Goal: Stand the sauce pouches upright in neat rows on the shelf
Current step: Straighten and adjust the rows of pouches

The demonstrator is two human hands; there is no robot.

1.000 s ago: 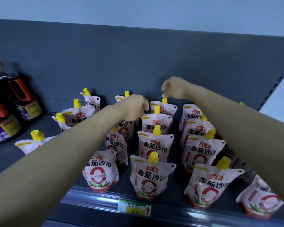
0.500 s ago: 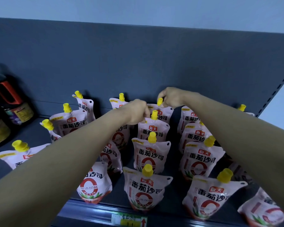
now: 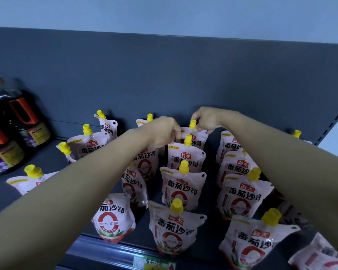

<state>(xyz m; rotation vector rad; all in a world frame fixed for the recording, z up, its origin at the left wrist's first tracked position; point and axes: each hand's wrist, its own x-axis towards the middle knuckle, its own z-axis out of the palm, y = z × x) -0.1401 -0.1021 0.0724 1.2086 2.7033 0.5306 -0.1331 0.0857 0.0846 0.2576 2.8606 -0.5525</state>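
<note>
grey shelf [image 3: 53,151], back of the middle row [image 3: 183,184]: my left hand [image 3: 162,131] and right hand [image 3: 207,118] are both curled, each pinching a top corner of the rear pouch [image 3: 198,137], i'd say to set it upright and square behind the others.

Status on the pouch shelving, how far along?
Done: the middle row and right row of white, yellow-capped sauce pouches stand upright. In hand: left hand and right hand pinch the rearmost middle pouch. To do: leaning pouches at far left need straightening.
</note>
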